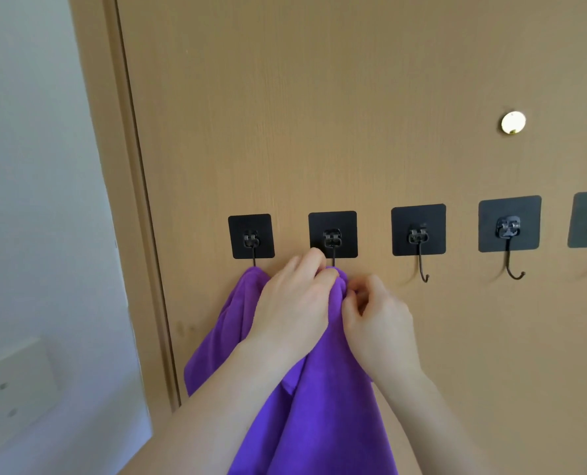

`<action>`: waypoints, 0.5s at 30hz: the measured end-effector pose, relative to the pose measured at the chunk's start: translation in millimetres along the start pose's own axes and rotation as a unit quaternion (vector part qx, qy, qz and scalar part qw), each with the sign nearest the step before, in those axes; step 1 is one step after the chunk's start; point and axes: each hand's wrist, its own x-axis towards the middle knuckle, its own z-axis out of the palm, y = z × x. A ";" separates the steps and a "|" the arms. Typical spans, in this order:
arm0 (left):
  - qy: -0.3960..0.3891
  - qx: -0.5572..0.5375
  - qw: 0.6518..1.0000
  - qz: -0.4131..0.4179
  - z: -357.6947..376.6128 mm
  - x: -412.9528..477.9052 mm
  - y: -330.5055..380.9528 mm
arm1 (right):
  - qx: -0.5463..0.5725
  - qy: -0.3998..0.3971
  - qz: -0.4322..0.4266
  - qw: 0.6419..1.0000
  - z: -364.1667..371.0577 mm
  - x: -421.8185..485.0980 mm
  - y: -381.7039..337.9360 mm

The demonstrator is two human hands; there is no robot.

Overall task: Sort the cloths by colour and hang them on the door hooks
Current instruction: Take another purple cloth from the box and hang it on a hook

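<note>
Two purple cloths, lower centre of frame: first cloth [223, 337] hangs from leftmost hook [252, 240]; second cloth [319, 406] gathered at second hook [332, 236], left hand [295, 303] curled over its top fold, right hand [377, 317] pinching it alongside. Recommended: seat fabric fully over hook tip before loosening either grip.

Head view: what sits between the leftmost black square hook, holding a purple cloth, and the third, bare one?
In the head view, the second black square adhesive hook; left hand and right hand grip a second purple cloth at it.
</note>
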 end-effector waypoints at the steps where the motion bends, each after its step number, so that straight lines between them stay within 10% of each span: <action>1: -0.021 -0.020 1.000 -0.004 -1.6 0.1 -0.8 | 0.006 -0.012 0.001 1.000 -0.7 -0.8 0.1; 15: -0.196 -0.182 0.959 -0.092 -30.0 22.1 -2.8 | 0.060 -0.085 0.006 0.995 -32.7 3.6 1.0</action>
